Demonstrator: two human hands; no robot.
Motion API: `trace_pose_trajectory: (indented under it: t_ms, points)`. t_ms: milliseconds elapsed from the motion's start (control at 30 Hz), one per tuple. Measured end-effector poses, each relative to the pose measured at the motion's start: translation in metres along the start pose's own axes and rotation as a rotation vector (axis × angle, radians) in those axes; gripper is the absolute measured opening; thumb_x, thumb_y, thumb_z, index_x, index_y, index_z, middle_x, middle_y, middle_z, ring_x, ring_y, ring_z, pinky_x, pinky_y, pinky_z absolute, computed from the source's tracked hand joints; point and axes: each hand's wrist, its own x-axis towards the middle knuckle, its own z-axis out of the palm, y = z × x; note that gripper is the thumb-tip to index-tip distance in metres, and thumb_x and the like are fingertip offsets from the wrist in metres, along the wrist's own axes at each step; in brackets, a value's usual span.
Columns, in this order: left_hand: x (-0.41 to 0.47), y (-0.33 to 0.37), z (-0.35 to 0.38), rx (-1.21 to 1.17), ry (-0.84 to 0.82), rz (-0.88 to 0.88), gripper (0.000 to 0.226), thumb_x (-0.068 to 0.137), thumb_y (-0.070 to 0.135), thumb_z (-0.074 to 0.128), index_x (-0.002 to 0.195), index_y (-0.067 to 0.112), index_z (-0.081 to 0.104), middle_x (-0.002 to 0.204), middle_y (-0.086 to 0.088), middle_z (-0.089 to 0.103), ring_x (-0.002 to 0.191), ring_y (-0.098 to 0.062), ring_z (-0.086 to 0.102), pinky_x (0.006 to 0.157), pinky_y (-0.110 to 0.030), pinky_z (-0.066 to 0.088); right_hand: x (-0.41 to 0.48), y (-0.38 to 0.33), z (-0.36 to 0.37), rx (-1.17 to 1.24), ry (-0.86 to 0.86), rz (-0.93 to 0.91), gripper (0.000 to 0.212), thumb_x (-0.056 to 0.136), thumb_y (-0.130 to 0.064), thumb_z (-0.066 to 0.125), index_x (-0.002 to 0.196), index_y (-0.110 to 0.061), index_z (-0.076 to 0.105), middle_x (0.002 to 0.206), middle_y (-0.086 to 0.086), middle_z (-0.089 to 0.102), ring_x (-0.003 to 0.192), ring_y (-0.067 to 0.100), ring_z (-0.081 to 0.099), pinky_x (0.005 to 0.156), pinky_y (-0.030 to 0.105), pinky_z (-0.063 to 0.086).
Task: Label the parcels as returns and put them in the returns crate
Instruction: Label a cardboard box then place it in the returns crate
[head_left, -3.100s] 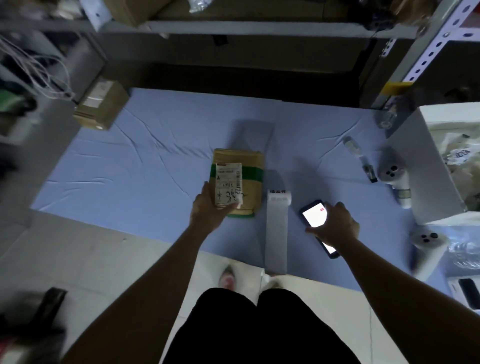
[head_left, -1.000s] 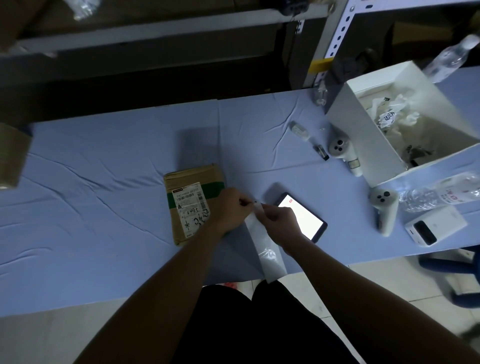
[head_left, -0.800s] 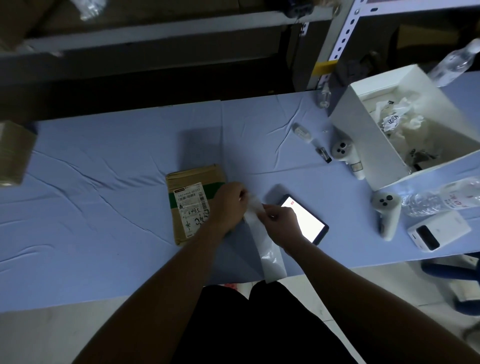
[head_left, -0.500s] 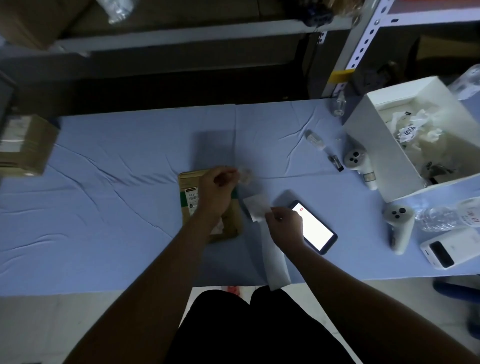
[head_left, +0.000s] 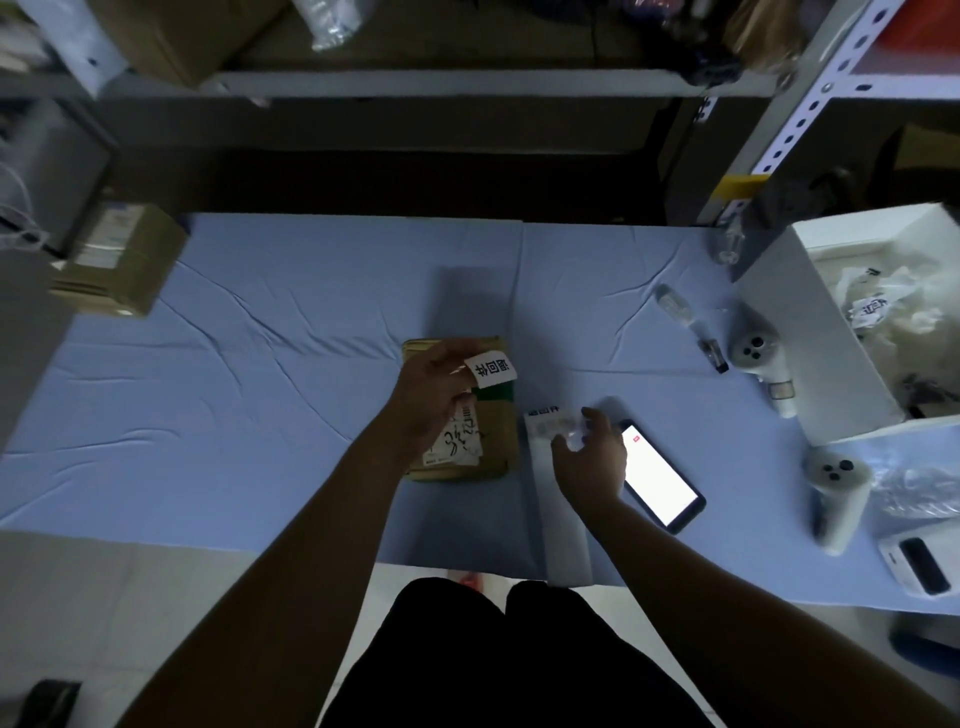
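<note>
Parcel (head_left: 497, 441) lies mid-frame on the bench (head_left: 260, 389). Left hand (head_left: 431, 400) above it pinches a white label (head_left: 491, 369). Right hand (head_left: 589, 462) grips the label strip (head_left: 550, 519) with curled fingers, just right.

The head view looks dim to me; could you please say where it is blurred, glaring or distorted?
Head view: dim overall; the phone screen blows out to plain white; the right hand is motion-smeared over the label strip; the label in the left hand is legible; the shelf upright leans at the wide-angle edge.
</note>
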Motion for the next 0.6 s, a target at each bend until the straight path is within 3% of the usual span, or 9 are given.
trace_pose_trajectory:
  t_ms: [67,167,233,300,467,533,600]
  points:
    - [0.001,0.0,-0.002,-0.048,0.005,-0.028,0.031,0.088,-0.013,0.059,0.1,0.013,0.072,0.097,-0.004,0.077,0.097,-0.022,0.073,0.078,-0.028,0.057,-0.004,-0.015,-0.006,0.11,0.021,-0.068,0.032,0.091,-0.019,0.068,0.122,-0.013,0.062,0.114,0.005,0.067,0.1,0.019,0.064,0.082,0.03,0.053]
    - [0.004,-0.001,-0.007,-0.085,0.039,-0.053,0.028,0.085,-0.013,0.06,0.091,0.01,0.076,0.097,-0.013,0.076,0.094,-0.027,0.072,0.081,-0.033,0.056,-0.005,-0.052,-0.014,0.401,-0.23,-0.011,0.01,0.095,-0.022,0.063,0.098,-0.015,0.07,0.089,0.003,0.072,0.08,0.015,0.068,0.078,0.036,0.058]
    - [0.004,-0.003,-0.011,-0.076,0.06,-0.044,0.031,0.086,-0.011,0.057,0.084,0.012,0.079,0.094,-0.014,0.076,0.087,-0.027,0.072,0.074,-0.032,0.055,-0.004,-0.078,-0.013,0.684,-0.411,0.15,0.019,0.093,-0.025,0.067,0.097,-0.008,0.073,0.087,0.012,0.073,0.076,0.02,0.067,0.076,0.038,0.057]
    - [0.003,-0.006,-0.015,-0.027,0.063,-0.017,0.038,0.088,-0.01,0.054,0.083,0.016,0.081,0.094,-0.012,0.076,0.082,-0.024,0.071,0.067,-0.028,0.054,-0.006,-0.096,-0.007,0.851,-0.458,0.277,0.03,0.086,-0.024,0.076,0.107,-0.003,0.071,0.09,0.016,0.072,0.078,0.024,0.065,0.075,0.038,0.054]
    - [-0.007,-0.006,-0.03,0.083,0.04,0.096,0.033,0.084,-0.016,0.06,0.081,0.012,0.077,0.092,0.0,0.077,0.084,-0.016,0.073,0.067,-0.023,0.056,-0.007,-0.108,0.004,0.902,-0.401,0.436,0.043,0.078,-0.006,0.079,0.119,-0.006,0.065,0.098,0.024,0.072,0.078,0.027,0.066,0.078,0.039,0.059]
    - [-0.008,-0.006,-0.038,0.046,0.066,0.07,0.023,0.085,-0.007,0.062,0.085,0.01,0.077,0.094,-0.009,0.077,0.088,-0.026,0.074,0.069,-0.03,0.056,-0.005,-0.111,0.001,0.882,-0.392,0.418,0.042,0.079,-0.002,0.077,0.119,-0.007,0.063,0.096,0.023,0.073,0.082,0.03,0.068,0.084,0.045,0.06]
    - [-0.007,-0.006,-0.046,0.017,0.123,0.035,0.013,0.085,0.006,0.064,0.089,0.008,0.076,0.097,-0.015,0.076,0.09,-0.034,0.073,0.072,-0.036,0.051,-0.004,-0.112,-0.004,0.83,-0.44,0.314,0.042,0.081,0.001,0.075,0.12,-0.009,0.06,0.094,0.017,0.074,0.085,0.03,0.072,0.08,0.044,0.061]
